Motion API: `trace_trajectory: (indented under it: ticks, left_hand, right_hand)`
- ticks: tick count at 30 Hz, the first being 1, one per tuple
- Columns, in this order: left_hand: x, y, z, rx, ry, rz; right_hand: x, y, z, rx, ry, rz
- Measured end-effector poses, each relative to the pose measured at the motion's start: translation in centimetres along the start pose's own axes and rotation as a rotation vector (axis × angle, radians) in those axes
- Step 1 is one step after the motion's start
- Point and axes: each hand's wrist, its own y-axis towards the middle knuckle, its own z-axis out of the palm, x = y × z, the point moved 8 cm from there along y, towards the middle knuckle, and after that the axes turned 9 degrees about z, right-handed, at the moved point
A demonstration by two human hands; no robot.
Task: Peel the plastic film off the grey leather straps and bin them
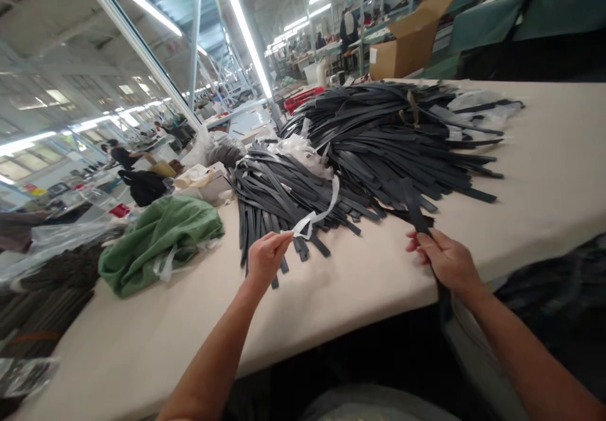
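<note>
- Black flat strips fill the middle of our tabletop (341,295) in two heaps; the smaller heap (265,187) lies nearer our left hand (269,258), the larger heap (379,140) behind and to the right.
- Left grip: narrow, thumb and finger pinching one end of a white ribbon (336,192); the ribbon loops and curves over the smaller heap; where it ends we cannot tell.
- Right hand (447,260): grip closed round a single dark strip (414,209); its upper part reaches up before the larger heap, its lower part hangs past the tabletop's front edge; whether its tip touches the heap we cannot tell.
- Progress, as we judge it: one strip singled out and the ribbon's end caught; ribbon and strip are well apart, not joined; both heaps hold many strips, so most of the handling looks undone.
- In the way: crumpled white plastic (303,153) between the heaps; strips overlapping at many angles, likely to snag; the ribbon crossing over them.
- Round about: green cloth (161,238) at left; see-through plastic (480,108) by the larger heap; cardboard box (407,55) beyond; co-workers (349,26) far back, too small to read.
</note>
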Motion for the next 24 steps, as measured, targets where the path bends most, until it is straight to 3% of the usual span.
trace_trajectory:
  ticks: [3, 7, 10, 12, 15, 18, 22, 24]
  left_hand:
    - [-1.6, -4.0, -1.2, -0.056, -0.057, -0.030]
    - [-4.0, -6.8, -2.6, -0.073, -0.056, -0.026]
    - [-5.7, -7.3, -4.1, -0.089, -0.068, 0.001]
    - [-6.4, -7.2, -5.4, -0.111, -0.086, 0.005]
    - [-6.5, -6.7, -7.5, -0.158, -0.110, -0.010]
    - [-5.0, -5.9, -9.1, -0.209, -0.102, -0.046]
    - [0.0, -4.5, -9.6, -0.282, -0.162, -0.195]
    - [3.2, -3.9, -9.5, -0.317, -0.189, -0.297]
  right_hand:
    - [2.5, -2.9, 2.9, 0.239, 0.113, -0.041]
    - [9.2, -9.5, 8.2, 0.577, -0.034, -0.492]
    - [12.1, -13.2, 11.6, 0.610, -0.240, -0.823]
    - [12.5, -14.0, 13.5, 0.583, -0.345, -0.917]
    - [12.1, -14.6, 15.5, 0.653, -0.383, -0.909]
    - [11.7, -15.7, 16.7, 0.887, -0.315, -0.774]
    - [12.3, -17.6, 17.3, 1.197, -0.153, -0.466]
    - [13.2, -18.2, 17.6, 1.289, -0.069, -0.344]
